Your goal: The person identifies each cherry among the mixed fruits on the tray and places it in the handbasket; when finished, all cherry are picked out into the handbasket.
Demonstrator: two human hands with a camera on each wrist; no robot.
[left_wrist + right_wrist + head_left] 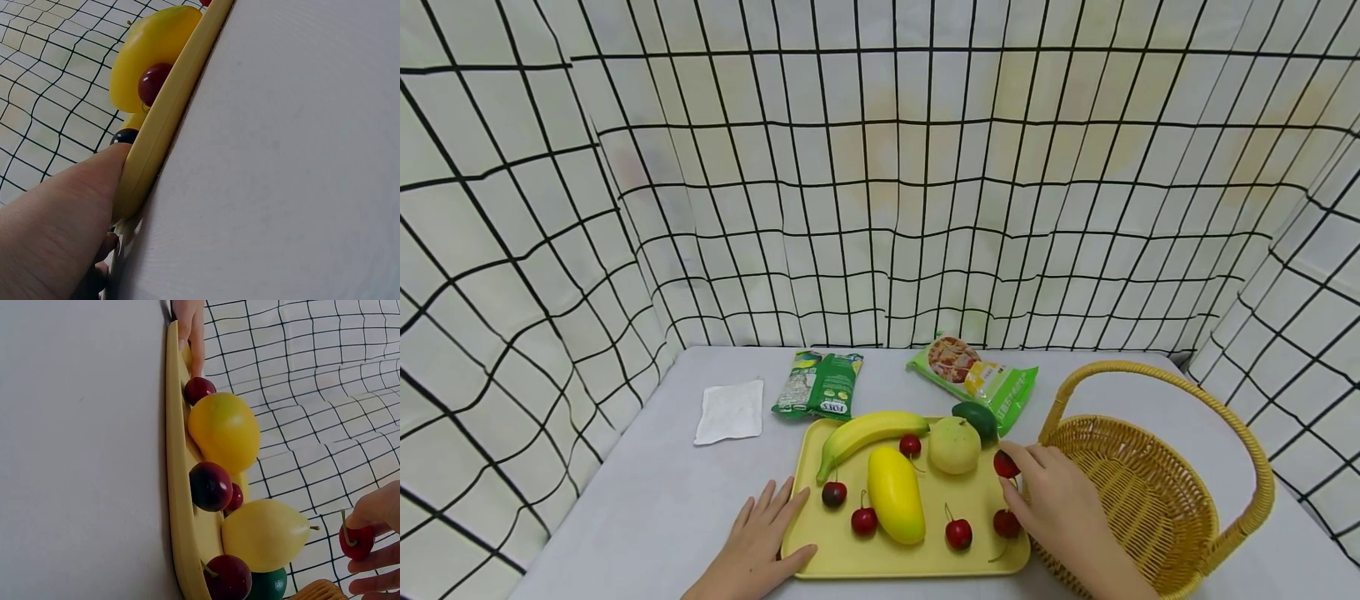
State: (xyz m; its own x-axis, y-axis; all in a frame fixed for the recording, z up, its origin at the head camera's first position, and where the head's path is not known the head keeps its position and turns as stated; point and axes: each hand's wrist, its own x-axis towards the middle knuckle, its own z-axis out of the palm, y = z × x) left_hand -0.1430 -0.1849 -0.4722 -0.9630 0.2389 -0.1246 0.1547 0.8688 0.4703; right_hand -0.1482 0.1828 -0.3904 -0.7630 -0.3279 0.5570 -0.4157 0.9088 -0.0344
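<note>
My right hand (pixel 1060 496) pinches a red cherry (pixel 1006 464) between thumb and fingers, above the right edge of a yellow tray (pixel 842 562). In the right wrist view the held cherry (pixel 357 542) hangs clear of the tray, its stem showing. With fingers spread, my left hand (pixel 762 537) rests at the tray's left edge, its thumb on the rim. On the tray lie a banana (pixel 868 432), a yellow mango (pixel 897 496), a pale pear (pixel 955 446), a dark green fruit (pixel 976 421) and several cherries, one (pixel 1006 523) just below my right hand.
A wicker basket (pixel 1138 492) with a tall handle stands right of the tray, partly behind my right forearm. Behind the tray lie a green snack packet (pixel 820 385) and a green-and-white food bag (pixel 977 375). A white tissue (pixel 730 412) lies at left.
</note>
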